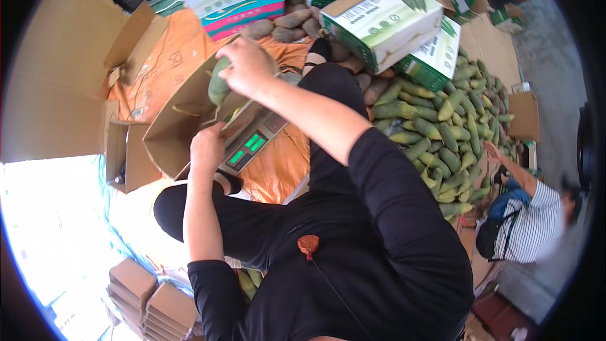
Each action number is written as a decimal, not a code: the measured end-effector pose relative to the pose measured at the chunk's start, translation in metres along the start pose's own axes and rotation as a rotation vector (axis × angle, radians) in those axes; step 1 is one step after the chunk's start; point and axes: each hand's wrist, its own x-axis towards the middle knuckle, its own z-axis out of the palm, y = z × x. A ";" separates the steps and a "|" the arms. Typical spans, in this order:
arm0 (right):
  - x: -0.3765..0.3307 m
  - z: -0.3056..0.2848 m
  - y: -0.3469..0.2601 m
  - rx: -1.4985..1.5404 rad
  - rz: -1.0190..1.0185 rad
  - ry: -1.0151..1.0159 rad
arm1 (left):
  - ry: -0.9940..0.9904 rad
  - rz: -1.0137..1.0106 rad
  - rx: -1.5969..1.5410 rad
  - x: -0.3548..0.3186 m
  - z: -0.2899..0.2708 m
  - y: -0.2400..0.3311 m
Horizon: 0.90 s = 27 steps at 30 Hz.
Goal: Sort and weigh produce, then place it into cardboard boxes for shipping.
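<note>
My right hand (247, 68) is closed round a green radish (218, 85), held tilted over an open cardboard box (173, 123) with its thin root end pointing down. Just below that root, my left hand (207, 147) is closed at the near rim of the box; its fingertips are partly hidden, and I cannot make out whether they grip the rim or the root. The box rests by or on a digital scale (273, 121) whose green display (247, 148) is lit.
On my right lies a big heap of green radishes (442, 139). Printed cartons (385, 19) and brownish-red radishes (291, 20) are ahead, on an orange sheet (278, 173). A person in a striped shirt (533, 224) is at far right. Flattened cartons (167, 309) are stacked at lower left.
</note>
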 end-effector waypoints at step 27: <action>-0.366 -0.214 0.290 -0.414 1.029 -0.269 | -0.092 -0.039 -0.089 0.017 0.000 0.022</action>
